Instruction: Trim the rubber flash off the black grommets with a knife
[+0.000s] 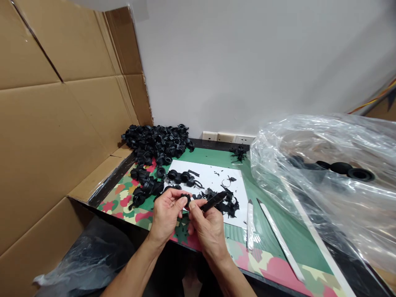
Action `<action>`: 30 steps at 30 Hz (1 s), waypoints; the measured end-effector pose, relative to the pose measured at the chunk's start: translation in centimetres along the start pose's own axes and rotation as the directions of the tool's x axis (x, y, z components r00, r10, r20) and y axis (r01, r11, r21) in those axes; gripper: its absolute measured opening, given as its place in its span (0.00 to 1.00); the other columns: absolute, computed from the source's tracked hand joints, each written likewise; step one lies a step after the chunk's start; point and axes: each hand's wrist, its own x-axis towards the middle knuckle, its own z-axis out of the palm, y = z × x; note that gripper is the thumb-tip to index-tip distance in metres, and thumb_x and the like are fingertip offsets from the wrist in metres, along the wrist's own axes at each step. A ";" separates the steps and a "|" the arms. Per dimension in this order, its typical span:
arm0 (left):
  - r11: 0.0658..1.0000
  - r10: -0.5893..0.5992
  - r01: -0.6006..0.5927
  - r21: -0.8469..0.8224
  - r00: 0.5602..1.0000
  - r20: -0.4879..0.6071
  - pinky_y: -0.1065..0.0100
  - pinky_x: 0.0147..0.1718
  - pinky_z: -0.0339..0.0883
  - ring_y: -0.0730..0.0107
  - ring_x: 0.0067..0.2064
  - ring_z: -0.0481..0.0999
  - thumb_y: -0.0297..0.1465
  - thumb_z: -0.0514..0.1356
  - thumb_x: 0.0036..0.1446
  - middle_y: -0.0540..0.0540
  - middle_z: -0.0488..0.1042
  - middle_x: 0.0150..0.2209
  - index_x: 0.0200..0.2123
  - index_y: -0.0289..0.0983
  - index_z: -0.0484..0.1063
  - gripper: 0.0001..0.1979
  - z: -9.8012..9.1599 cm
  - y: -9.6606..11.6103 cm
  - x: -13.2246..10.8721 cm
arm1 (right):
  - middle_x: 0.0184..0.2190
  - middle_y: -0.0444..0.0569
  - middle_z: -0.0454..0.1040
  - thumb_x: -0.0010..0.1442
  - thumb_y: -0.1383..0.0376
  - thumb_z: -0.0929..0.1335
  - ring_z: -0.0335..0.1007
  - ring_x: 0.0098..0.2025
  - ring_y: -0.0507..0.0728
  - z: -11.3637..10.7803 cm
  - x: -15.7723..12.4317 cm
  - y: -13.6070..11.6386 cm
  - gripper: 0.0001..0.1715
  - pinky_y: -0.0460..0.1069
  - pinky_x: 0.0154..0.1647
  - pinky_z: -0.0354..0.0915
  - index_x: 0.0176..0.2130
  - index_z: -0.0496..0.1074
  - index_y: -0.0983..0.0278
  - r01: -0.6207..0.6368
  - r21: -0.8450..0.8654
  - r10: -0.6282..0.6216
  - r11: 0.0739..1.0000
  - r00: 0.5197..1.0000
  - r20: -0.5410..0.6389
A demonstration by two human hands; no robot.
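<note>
My left hand pinches a small black rubber part between thumb and fingertips. My right hand is closed round a black-handled craft knife, its handle slanting up to the right. A pale sliver, perhaps the blade, shows between the hands beside the part; the contact itself is hidden by fingers. Both hands are close together over the near edge of a white sheet. Black rubber trimmings lie just right of the right hand. Several ribbed black rubber parts rest on the sheet beyond the hands.
A big heap of black rubber parts fills the table's back left, against cardboard. Two white strips with dark tips lie at right. Clear plastic bagging holds larger black parts. Sockets line the wall.
</note>
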 end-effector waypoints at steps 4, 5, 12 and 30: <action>0.992 0.102 -0.102 0.071 0.995 0.002 0.75 0.21 0.65 0.75 0.24 0.73 0.32 0.64 0.49 0.45 0.79 0.32 0.32 0.34 0.74 0.07 0.0 -0.5 -0.1 | 0.15 0.36 0.63 0.47 0.45 0.71 0.57 0.11 0.47 -0.9 0.4 -0.6 0.25 0.44 0.11 0.57 0.26 0.66 0.64 -0.022 -0.035 0.021 0.999 0.999 -0.024; 0.988 0.125 -0.126 0.086 0.992 0.019 0.73 0.24 0.68 0.73 0.26 0.75 0.31 0.63 0.50 0.45 0.79 0.33 0.32 0.34 0.74 0.07 0.0 -0.6 -0.2 | 0.15 0.36 0.63 0.48 0.45 0.71 0.57 0.11 0.47 -1.1 0.5 -0.9 0.26 0.43 0.11 0.56 0.26 0.66 0.64 -0.011 -0.066 0.009 0.998 1.000 -0.030; 0.968 0.205 -0.212 0.135 0.977 0.061 0.70 0.33 0.71 0.69 0.34 0.76 0.31 0.61 0.54 0.45 0.78 0.34 0.36 0.36 0.74 0.07 -0.2 -1.2 -0.3 | 0.15 0.37 0.64 0.47 0.49 0.72 0.58 0.10 0.47 -1.2 1.3 -2.0 0.22 0.43 0.09 0.55 0.26 0.66 0.64 -0.016 -0.139 0.021 0.990 0.999 0.037; 0.996 0.029 -0.033 0.080 0.999 0.043 0.73 0.23 0.63 0.76 0.22 0.68 0.39 0.62 0.52 0.52 0.70 0.25 0.33 0.35 0.72 0.12 -0.2 -0.7 -0.3 | 0.24 0.43 0.68 0.53 0.46 0.69 0.64 0.19 0.49 -2.4 0.8 -2.1 0.25 0.46 0.19 0.65 0.35 0.75 0.65 0.123 0.188 -0.138 0.974 0.988 0.071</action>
